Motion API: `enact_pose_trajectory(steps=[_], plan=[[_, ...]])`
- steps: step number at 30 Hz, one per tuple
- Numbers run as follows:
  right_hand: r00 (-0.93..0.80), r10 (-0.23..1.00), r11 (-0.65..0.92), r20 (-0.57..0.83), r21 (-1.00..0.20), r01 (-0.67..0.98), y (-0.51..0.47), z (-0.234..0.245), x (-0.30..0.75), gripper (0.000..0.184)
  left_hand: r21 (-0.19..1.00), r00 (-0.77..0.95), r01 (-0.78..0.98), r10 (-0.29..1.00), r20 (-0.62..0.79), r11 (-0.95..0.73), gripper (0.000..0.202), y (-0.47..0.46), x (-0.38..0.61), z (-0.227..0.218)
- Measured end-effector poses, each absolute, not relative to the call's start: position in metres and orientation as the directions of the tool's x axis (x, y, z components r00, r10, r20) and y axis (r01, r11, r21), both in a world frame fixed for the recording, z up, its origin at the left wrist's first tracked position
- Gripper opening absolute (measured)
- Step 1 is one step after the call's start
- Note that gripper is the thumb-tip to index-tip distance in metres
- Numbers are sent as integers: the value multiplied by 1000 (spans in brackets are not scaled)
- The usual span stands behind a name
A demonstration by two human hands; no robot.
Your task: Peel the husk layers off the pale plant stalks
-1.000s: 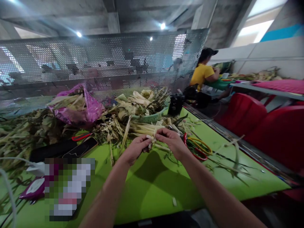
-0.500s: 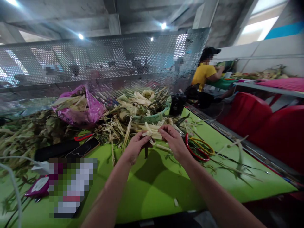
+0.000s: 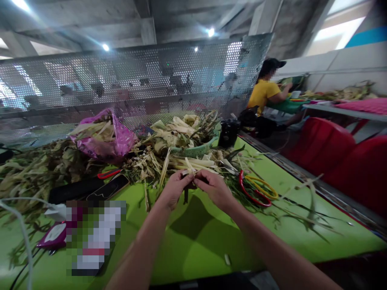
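My left hand point(image 3: 174, 188) and my right hand point(image 3: 213, 187) meet above the green table point(image 3: 193, 245), both pinched on a pale leaf strip point(image 3: 190, 174) held between their fingertips. A dark piece hangs below the hands. Just behind them lies a bundle of pale stalks point(image 3: 193, 162). Scissors with red and yellow handles point(image 3: 256, 188) lie on the table right of my right hand.
A teal basket point(image 3: 193, 150) heaped with husks stands behind, with a pink bag point(image 3: 104, 135), dried leaves point(image 3: 33, 169), a black device point(image 3: 228, 132), phones point(image 3: 90, 188) and a perforated metal screen point(image 3: 136, 80). A person in yellow point(image 3: 266, 94) sits far right, beside red seats point(image 3: 347, 161).
My hands have drawn closer together over the strip, the right moving left. The view has shifted slightly.
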State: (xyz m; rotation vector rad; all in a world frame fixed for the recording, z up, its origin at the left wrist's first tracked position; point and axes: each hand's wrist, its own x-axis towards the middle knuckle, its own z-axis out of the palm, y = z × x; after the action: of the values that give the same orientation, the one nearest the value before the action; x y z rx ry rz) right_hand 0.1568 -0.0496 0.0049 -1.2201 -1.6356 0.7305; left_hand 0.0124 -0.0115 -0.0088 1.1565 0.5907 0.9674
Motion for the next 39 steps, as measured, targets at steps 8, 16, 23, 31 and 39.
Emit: enact_pose_trajectory(steps=[8,16,23,31,39], plan=[[-139,927,366,349,-757,541,-53,6,151,15,941,334,-331,941,49,68,35,-11,9,-1],[-19,861,429,509,-704,566,-56,10,162,13,994,332,-8,938,105,-109,24,-3,6,-8],[-159,834,496,529,-591,636,-52,8,163,12,951,455,138,871,187,-276,6,-8,13,-16],[-59,834,464,548,-640,612,-47,11,164,9,983,599,24,790,130,-180,21,-15,21,-16],[29,844,438,536,-718,542,-46,6,165,11,990,625,43,777,76,-132,22,-23,24,-14]])
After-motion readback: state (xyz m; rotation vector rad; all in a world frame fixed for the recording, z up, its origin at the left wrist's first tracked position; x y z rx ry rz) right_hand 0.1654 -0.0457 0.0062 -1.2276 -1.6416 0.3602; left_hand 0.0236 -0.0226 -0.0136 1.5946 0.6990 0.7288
